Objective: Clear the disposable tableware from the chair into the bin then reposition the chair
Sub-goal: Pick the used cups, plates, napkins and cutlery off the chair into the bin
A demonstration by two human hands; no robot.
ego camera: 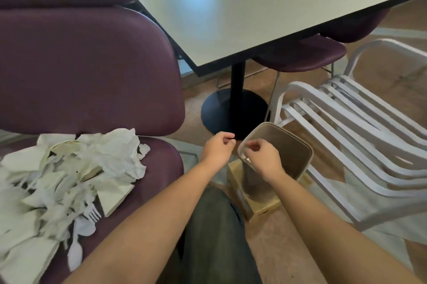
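Observation:
A heap of disposable tableware, made of crumpled napkins, paper plates and white plastic forks and spoons, covers the seat of the purple chair at the left. A beige bin stands on the floor to the right of the seat, tilted, with its base on a flat cardboard piece. My right hand lies over the bin's near left rim with its fingers curled around it. Just left of the bin, my left hand hovers loosely closed, with nothing seen in it. It is apart from the heap.
A white square table on a black pedestal base stands ahead. At the right is a white slatted chair, and another purple chair is tucked under the table. My leg in dark trousers is at bottom centre.

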